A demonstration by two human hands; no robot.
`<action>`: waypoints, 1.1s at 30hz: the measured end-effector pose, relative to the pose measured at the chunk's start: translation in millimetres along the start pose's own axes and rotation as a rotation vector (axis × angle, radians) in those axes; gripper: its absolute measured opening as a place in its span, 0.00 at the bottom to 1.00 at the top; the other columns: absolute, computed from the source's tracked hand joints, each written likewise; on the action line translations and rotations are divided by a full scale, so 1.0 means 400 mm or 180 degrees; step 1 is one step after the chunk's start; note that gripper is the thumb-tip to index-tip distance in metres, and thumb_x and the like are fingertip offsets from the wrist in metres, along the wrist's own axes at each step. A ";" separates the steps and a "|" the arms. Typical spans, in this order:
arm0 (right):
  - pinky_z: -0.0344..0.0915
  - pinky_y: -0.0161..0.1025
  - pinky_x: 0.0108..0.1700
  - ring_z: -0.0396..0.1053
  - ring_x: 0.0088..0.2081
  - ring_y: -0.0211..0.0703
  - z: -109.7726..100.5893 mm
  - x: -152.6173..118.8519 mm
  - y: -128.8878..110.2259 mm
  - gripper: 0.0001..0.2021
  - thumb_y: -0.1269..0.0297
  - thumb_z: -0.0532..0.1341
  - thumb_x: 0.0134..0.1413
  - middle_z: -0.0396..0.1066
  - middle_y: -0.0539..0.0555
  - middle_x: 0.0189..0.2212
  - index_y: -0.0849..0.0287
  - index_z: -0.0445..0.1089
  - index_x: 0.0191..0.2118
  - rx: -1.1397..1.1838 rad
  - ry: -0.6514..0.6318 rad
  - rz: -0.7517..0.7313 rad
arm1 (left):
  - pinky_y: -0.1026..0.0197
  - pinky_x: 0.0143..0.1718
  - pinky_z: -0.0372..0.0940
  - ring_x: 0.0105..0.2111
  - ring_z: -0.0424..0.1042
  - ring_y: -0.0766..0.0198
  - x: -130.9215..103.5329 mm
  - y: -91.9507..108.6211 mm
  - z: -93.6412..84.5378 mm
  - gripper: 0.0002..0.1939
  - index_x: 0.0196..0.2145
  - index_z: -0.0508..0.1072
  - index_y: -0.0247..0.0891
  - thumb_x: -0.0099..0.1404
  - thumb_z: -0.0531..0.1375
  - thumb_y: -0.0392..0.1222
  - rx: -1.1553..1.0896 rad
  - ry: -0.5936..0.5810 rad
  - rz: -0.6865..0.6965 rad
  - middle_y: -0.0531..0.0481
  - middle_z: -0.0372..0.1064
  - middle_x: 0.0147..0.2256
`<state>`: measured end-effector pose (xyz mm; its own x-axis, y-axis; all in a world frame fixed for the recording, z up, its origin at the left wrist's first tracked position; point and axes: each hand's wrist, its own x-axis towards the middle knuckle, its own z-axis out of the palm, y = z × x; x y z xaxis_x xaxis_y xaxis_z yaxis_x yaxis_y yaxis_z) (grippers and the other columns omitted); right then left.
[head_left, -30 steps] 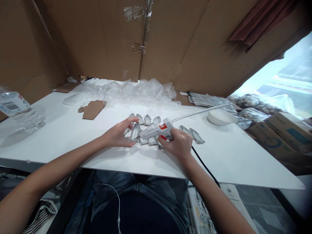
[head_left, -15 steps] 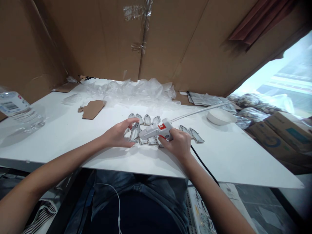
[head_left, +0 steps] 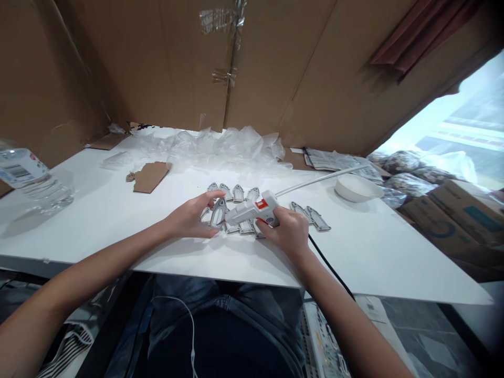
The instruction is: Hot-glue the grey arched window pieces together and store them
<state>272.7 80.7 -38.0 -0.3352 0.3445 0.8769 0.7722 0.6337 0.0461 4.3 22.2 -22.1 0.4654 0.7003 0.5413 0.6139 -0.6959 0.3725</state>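
My right hand (head_left: 290,231) is wrapped round a white glue gun (head_left: 252,211) with a red switch; a long clear glue stick (head_left: 323,181) sticks out of its back. My left hand (head_left: 197,216) grips a small grey-white boat-shaped piece (head_left: 219,212) between thumb and fingers, tilted up off the table. The gun's nozzle points left and meets or nearly meets the piece's right edge; I cannot tell which. Several similar pieces (head_left: 238,193) lie in a row behind, others lie partly hidden under the gun, and two more (head_left: 317,218) lie right of it.
Crumpled clear plastic bags (head_left: 228,147) lie along the back of the white table (head_left: 165,257). A cardboard scrap (head_left: 151,177) and a water bottle (head_left: 31,176) are at left. A white round dish (head_left: 358,188) stands at right. A black cord (head_left: 328,265) runs off the front edge.
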 end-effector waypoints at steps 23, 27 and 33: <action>0.44 0.31 0.22 0.51 0.17 0.30 -0.007 0.008 -0.007 0.17 0.55 0.61 0.41 0.54 0.47 0.14 0.62 0.57 0.18 -0.0215 0.0452 -0.0039 | 0.60 0.45 0.67 0.39 0.66 0.67 0.004 -0.005 -0.009 0.43 0.60 0.49 0.44 0.50 0.65 0.40 0.0122 0.0321 0.0065 0.44 0.57 0.56; 0.44 0.31 0.22 0.52 0.18 0.30 -0.007 0.010 -0.008 0.16 0.55 0.61 0.41 0.55 0.47 0.14 0.62 0.58 0.19 -0.0249 0.0514 -0.0043 | 0.60 0.45 0.67 0.37 0.65 0.67 0.006 -0.001 -0.007 0.42 0.59 0.50 0.43 0.50 0.65 0.42 0.0144 0.0437 -0.0003 0.44 0.59 0.54; 0.46 0.31 0.23 0.54 0.18 0.31 -0.008 0.011 -0.006 0.17 0.54 0.60 0.43 0.56 0.48 0.13 0.62 0.57 0.18 -0.0335 0.0533 0.0091 | 0.60 0.44 0.66 0.38 0.66 0.66 0.012 -0.011 -0.027 0.44 0.59 0.48 0.44 0.50 0.65 0.47 0.0335 0.0521 -0.0470 0.45 0.61 0.53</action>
<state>271.0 78.4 -32.8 -0.2246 0.2357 0.9455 0.8352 0.5463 0.0621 -2.8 26.9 -12.9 0.2615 0.7522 0.6048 0.7347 -0.5615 0.3806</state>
